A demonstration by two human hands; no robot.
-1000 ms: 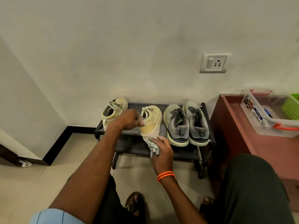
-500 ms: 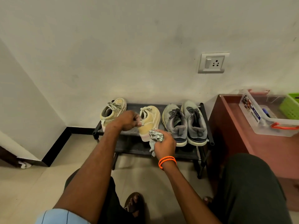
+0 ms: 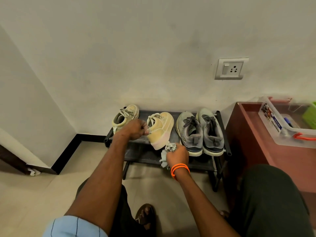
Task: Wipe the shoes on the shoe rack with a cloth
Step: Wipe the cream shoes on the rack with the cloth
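A low black shoe rack stands against the wall with two pairs on its top shelf. My left hand grips the heel of a yellow sneaker and tilts it onto its side. My right hand, with an orange band on the wrist, holds a crumpled grey cloth against the sneaker's front sole edge. The other yellow sneaker stands at the rack's left end. A grey pair sits at the right.
A dark red wooden cabinet stands right of the rack, with a clear plastic box and a green basket on it. A wall socket is above. My knee and sandalled foot are below.
My right hand with the cloth has slid from under the sneaker's toe up and to the right along its sole edge. The left hand has kept hold of the heel.
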